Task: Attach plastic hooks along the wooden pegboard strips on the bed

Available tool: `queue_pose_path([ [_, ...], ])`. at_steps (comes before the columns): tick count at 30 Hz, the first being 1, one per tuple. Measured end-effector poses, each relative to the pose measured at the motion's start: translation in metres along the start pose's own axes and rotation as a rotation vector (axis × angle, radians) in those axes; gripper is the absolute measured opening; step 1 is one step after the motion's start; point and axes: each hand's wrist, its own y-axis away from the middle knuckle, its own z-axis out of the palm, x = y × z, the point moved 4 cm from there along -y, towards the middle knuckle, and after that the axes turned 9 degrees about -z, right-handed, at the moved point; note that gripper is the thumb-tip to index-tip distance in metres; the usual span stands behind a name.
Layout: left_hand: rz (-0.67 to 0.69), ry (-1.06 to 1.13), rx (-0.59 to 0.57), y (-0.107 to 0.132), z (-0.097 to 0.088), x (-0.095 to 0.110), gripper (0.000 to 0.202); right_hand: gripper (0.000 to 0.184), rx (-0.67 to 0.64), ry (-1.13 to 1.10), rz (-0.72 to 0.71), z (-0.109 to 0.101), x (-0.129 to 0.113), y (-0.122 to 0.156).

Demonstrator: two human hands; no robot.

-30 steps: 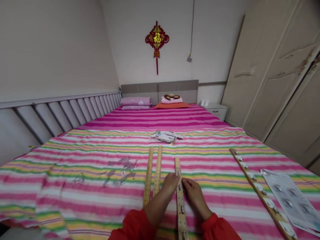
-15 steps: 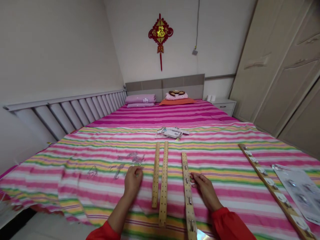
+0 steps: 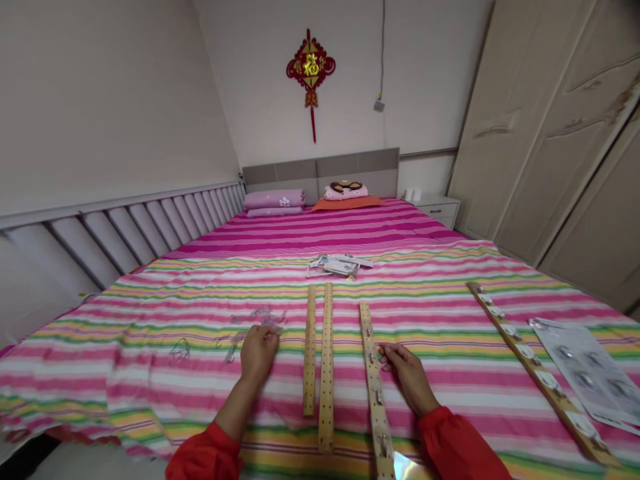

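Four wooden strips [image 3: 326,367] lie on the bed [image 3: 150,393]: two bare, two hooked. Left hand [image 3: 259,353] curled, hold unclear, clear wrap [image 3: 257,317] at 12 o'clock; right hand [image 3: 407,377] pinched, hooked strip [image 3: 373,380] at 9 o'clock.

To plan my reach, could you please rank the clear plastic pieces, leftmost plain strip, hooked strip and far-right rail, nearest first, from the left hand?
1. Clear plastic pieces: ahead.
2. Leftmost plain strip: rightward.
3. Hooked strip: further right.
4. Far-right rail: farthest right.
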Motion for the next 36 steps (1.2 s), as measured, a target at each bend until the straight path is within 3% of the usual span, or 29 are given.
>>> queue_pose_path([
  [3, -0.177, 0.279, -0.008, -0.013, -0.005, 0.0, 0.012, 0.03, 0.005, -0.003, -0.001, 0.001, -0.001, 0.0],
  [9, -0.355, 0.567, -0.083, -0.023, -0.002, 0.0, 0.031, 0.029, 0.009, -0.009, -0.018, 0.002, -0.006, 0.001],
  [15, -0.399, 0.783, -0.103, -0.02, 0.003, -0.006, 0.039, 0.031, 0.025, 0.039, -0.053, 0.001, -0.016, 0.001],
  [18, -0.398, 0.813, -0.129, -0.018, 0.003, -0.01, 0.044, 0.03, -0.015, 0.122, -0.108, 0.012, -0.031, -0.003],
  [21, -0.379, 0.799, -0.198, -0.016, 0.003, -0.009, 0.044, 0.026, -0.14, 0.224, -0.201, 0.044, -0.051, -0.009],
  [24, -0.345, 0.749, -0.284, -0.013, 0.002, -0.004, 0.042, 0.019, -0.312, 0.33, -0.315, 0.092, -0.066, -0.01],
  [30, -0.231, 0.616, -0.415, -0.008, 0.0, 0.008, 0.03, 0.008, -0.572, 0.55, -0.523, 0.185, -0.066, 0.003],
  [36, -0.134, 0.541, -0.493, -0.006, -0.001, 0.011, 0.024, 0.011, -0.674, 0.783, -0.641, 0.226, -0.059, 0.011],
])
